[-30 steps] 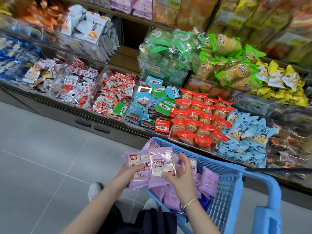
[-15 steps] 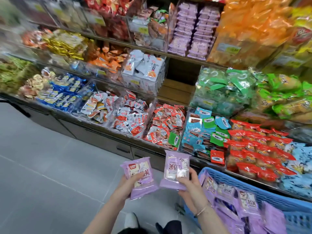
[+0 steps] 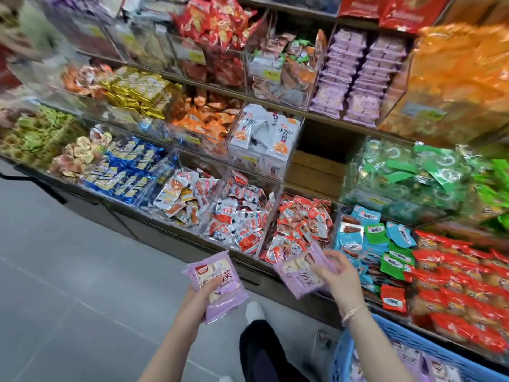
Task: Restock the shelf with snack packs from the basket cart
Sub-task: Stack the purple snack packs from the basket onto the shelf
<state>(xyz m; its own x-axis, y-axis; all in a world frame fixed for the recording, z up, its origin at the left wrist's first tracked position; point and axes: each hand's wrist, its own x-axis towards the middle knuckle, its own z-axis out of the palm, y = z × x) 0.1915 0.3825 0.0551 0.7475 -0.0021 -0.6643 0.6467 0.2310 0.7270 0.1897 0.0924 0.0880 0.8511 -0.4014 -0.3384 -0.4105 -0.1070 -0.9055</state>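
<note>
My left hand [image 3: 202,296] grips a small stack of purple snack packs [image 3: 217,282] in front of the lowest shelf. My right hand [image 3: 334,274] holds another purple snack pack [image 3: 298,274], tilted, just before the bin of red and white sachets. The blue basket cart [image 3: 385,337] sits at the bottom right with more purple packs [image 3: 440,368] inside. On an upper shelf, a clear bin [image 3: 355,75] holds two rows of matching purple packs.
Clear bins of mixed snacks fill the shelves: red and white sachets [image 3: 300,224], blue packs [image 3: 129,172], green bags [image 3: 413,175], red packs [image 3: 462,285]. A gap [image 3: 322,150] opens in the middle shelf. Grey tiled floor [image 3: 68,285] lies to the left. My leg and shoe [image 3: 254,312] are below.
Both hands lifted purple packs out of the cart and moved apart toward the shelf. My view swung up and left, so the cart slid to the bottom right.
</note>
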